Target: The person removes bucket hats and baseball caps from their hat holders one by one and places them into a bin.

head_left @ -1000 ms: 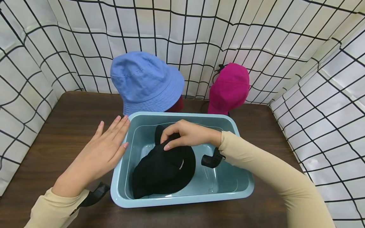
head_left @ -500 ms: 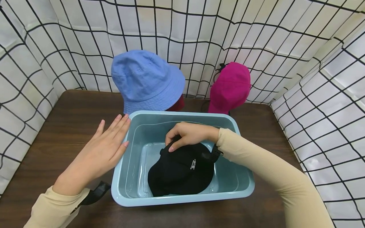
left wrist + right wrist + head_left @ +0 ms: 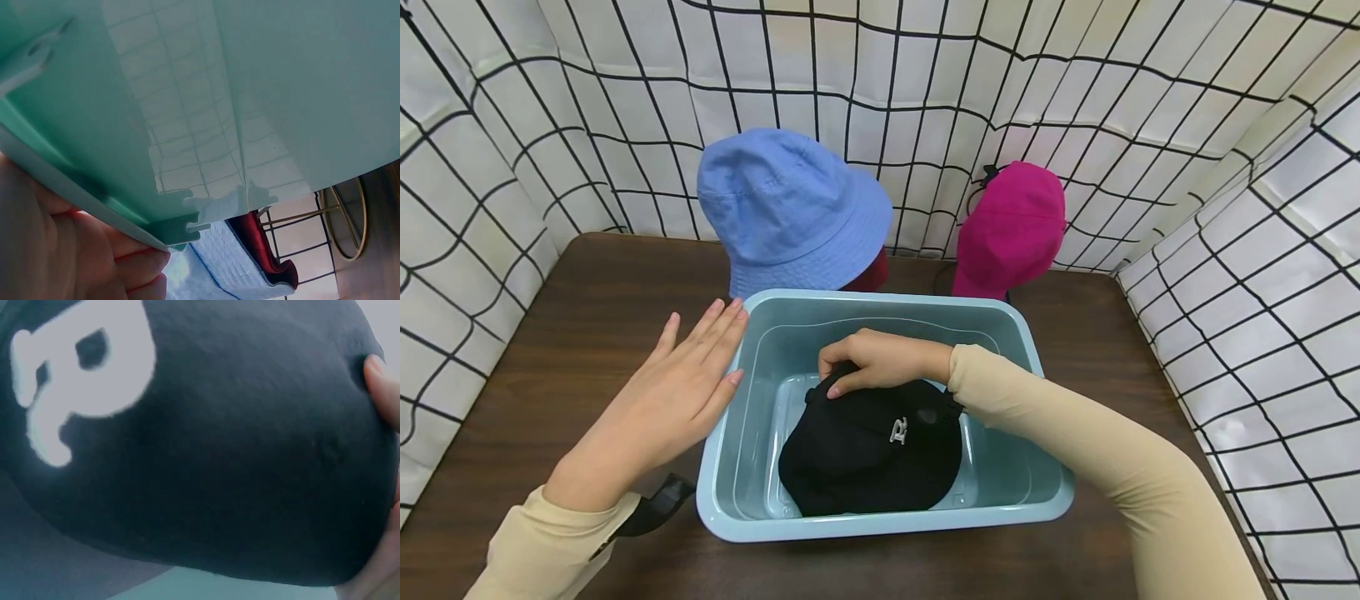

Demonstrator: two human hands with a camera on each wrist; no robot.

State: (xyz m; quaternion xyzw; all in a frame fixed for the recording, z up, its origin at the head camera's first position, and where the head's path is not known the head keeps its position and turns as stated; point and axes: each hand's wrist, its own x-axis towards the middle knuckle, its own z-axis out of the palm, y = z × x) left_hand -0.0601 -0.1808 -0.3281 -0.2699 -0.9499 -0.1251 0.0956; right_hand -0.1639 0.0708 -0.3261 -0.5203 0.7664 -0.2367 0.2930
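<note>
A black baseball cap [image 3: 865, 454] with a white letter on its front sits inside the light blue plastic tub [image 3: 895, 525]. My right hand [image 3: 880, 360] pinches the cap's top edge between thumb and fingers. The right wrist view is mostly filled by the cap [image 3: 237, 462], its white letter large, with my thumb [image 3: 382, 384] pressing it at the right edge. Over at the tub's left rim, my left hand [image 3: 662, 404] lies with straight fingers against it. The left wrist view shows those fingers [image 3: 94, 250] along the rim, beside the tub's outer wall [image 3: 300, 94].
Behind the tub a light blue bucket hat [image 3: 790, 217] stands at the left, with something dark red [image 3: 872, 273] under its brim. A magenta cap [image 3: 1015, 225] is on a stand at the back right. White grid-patterned curtain [image 3: 887, 83] surrounds the brown wooden table [image 3: 587, 333].
The black cap has shifted right, then slightly back left, inside the tub, turning so its letter faces up more. My right hand moved with it. My left hand has stayed at the rim.
</note>
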